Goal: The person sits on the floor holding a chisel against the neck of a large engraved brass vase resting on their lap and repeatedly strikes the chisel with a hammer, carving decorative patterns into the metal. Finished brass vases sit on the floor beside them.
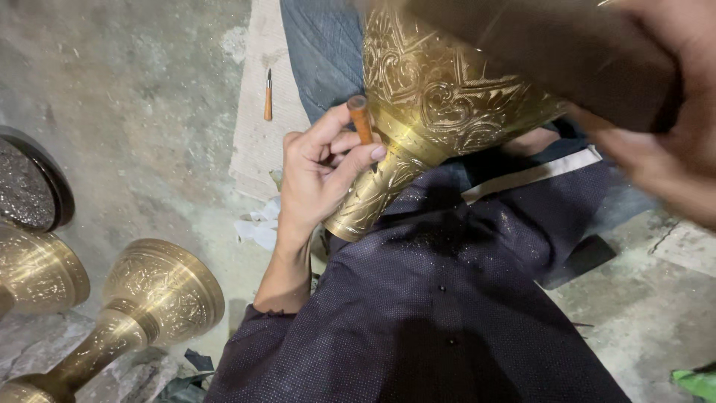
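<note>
Three engraved brass goblet-shaped vases: one on the lap (447, 97), one lying at the floor's lower left (149, 298), one cut by the left edge (37, 272). Two orange wooden-handled tools: one in the left hand (361, 118), one on the pale board (268, 95). One dark round tray (33, 183) at the left edge, two hands: left (321, 175), right (664, 149).

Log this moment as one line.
left hand: grips wooden-handled engraving tool against engraved brass vase | right hand: steadies vase, blurred

A metal-engraving workshop, worked on the floor. Engraved brass vases (153, 298) lie on the bare concrete floor (134, 112) at left. A wooden-handled graver (268, 95) rests on a board (257, 127) farther off.
</note>
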